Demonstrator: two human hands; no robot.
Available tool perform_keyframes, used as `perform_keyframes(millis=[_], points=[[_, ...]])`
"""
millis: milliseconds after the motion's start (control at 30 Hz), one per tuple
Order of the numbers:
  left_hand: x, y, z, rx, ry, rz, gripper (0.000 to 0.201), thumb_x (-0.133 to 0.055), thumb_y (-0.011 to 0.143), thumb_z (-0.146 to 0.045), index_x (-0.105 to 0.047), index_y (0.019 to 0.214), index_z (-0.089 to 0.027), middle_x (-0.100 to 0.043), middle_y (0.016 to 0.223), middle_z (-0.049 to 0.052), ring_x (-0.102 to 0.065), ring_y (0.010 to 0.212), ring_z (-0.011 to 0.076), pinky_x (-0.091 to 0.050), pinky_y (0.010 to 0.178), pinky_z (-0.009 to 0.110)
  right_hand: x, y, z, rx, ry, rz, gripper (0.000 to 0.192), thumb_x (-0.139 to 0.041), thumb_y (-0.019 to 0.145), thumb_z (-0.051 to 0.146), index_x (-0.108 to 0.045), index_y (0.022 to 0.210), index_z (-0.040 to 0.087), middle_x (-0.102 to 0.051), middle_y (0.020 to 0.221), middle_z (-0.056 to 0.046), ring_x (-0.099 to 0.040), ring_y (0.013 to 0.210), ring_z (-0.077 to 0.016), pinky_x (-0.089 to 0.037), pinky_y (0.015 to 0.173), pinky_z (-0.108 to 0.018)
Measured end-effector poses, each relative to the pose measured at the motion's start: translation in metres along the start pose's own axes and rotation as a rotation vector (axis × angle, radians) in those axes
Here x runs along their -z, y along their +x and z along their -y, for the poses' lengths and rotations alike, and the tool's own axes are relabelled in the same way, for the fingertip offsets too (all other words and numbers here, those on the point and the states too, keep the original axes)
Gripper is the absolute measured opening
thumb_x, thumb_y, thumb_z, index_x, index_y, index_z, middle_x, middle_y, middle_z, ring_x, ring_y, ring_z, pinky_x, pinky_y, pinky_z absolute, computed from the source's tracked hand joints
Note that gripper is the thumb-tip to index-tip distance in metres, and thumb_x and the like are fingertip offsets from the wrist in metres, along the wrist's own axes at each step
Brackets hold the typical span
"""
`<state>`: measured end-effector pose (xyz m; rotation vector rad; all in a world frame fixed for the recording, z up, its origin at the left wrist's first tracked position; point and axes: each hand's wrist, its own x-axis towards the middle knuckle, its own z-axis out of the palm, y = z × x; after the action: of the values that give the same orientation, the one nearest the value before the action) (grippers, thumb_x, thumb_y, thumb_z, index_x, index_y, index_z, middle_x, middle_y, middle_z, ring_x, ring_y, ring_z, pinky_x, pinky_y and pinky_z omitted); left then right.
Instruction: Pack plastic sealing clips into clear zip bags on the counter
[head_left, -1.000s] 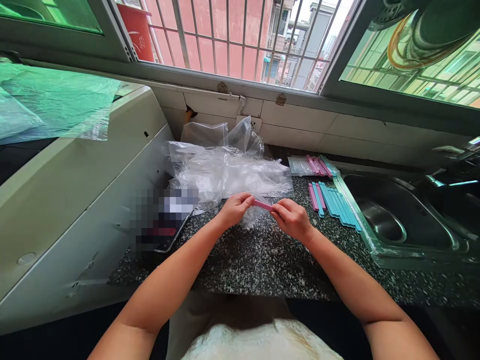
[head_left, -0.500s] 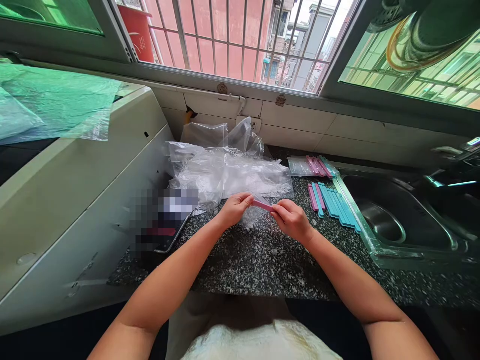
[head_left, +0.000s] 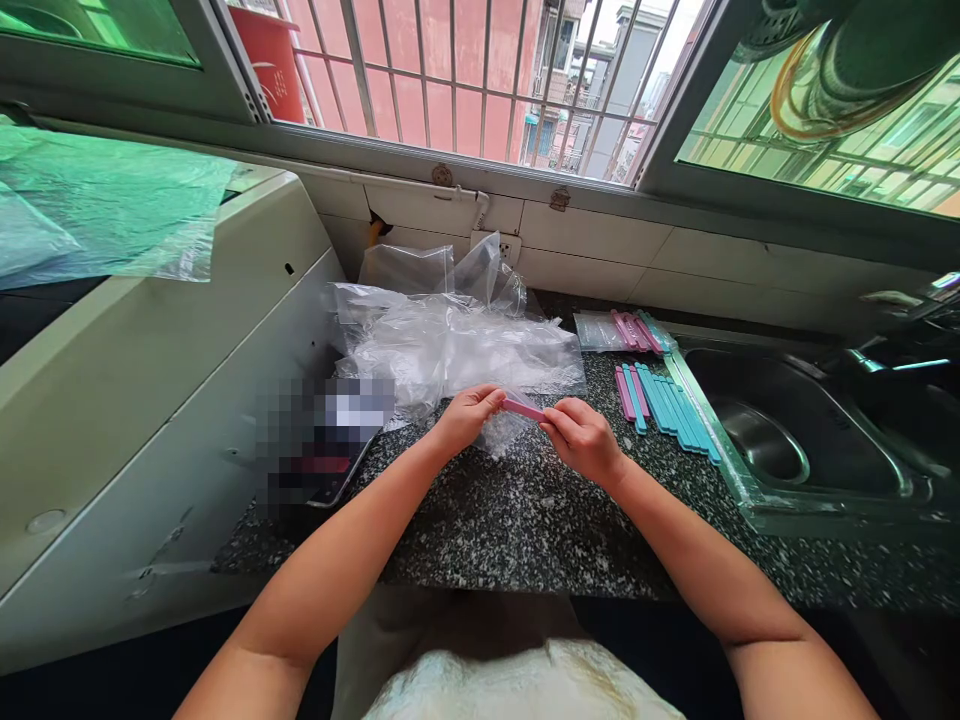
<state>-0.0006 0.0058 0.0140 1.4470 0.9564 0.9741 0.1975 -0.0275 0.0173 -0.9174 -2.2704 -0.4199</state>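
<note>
A pink bag sealing clip (head_left: 523,410) spans the gap between my two hands above the counter. My left hand (head_left: 474,412) pinches its left end, while my right hand (head_left: 583,435) grips the right end. Clear plastic (head_left: 504,436) shows just below the clip; whether the clip is closed on it I cannot tell. Behind my hands lies a crumpled heap of clear plastic bags (head_left: 450,345). To the right of my right hand, several blue clips (head_left: 679,408) and a few pink clips (head_left: 624,392) lie side by side.
More pink and blue clips (head_left: 637,332) lie on a flat clear bag near the wall. A steel sink (head_left: 750,500) is set into the speckled counter (head_left: 517,540) at the right. A dark, partly blurred tray-like object (head_left: 345,480) sits at the left beside a pale appliance (head_left: 225,330).
Both hands keep the same grip on the pink clip, with hardly any movement. The whole view has shifted very slightly.
</note>
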Motion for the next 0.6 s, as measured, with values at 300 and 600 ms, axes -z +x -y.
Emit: perform_keyframes(millis=[300,600], points=[[-0.0003,0.0010,0.0008,0.014,-0.068,0.001,0.033,-0.050,0.070,-0.046,-0.049,0.059,-0.015,-0.040,0.055,-0.003,-0.036,0.055,0.0089,-0.031,0.054,0.023,-0.0001,0.0005,-0.0003,-0.003,-0.033,0.013,0.015,-0.046,0.086,0.019,-0.061,0.085,0.016,-0.058,0.072,-0.006,-0.053,0.068,-0.0155,-0.047,0.062,-0.027],[0.0001,0.0040,0.0049,0.029,-0.041,-0.005,0.036,-0.049,0.068,-0.051,-0.048,0.061,-0.016,-0.040,0.055,-0.003,-0.035,0.054,0.0093,-0.029,0.052,0.023,-0.0007,-0.0016,-0.0023,-0.020,0.017,-0.022,0.015,-0.046,0.086,0.019,-0.061,0.090,0.016,-0.059,0.075,-0.007,-0.054,0.072,-0.0157,-0.049,0.063,-0.028]])
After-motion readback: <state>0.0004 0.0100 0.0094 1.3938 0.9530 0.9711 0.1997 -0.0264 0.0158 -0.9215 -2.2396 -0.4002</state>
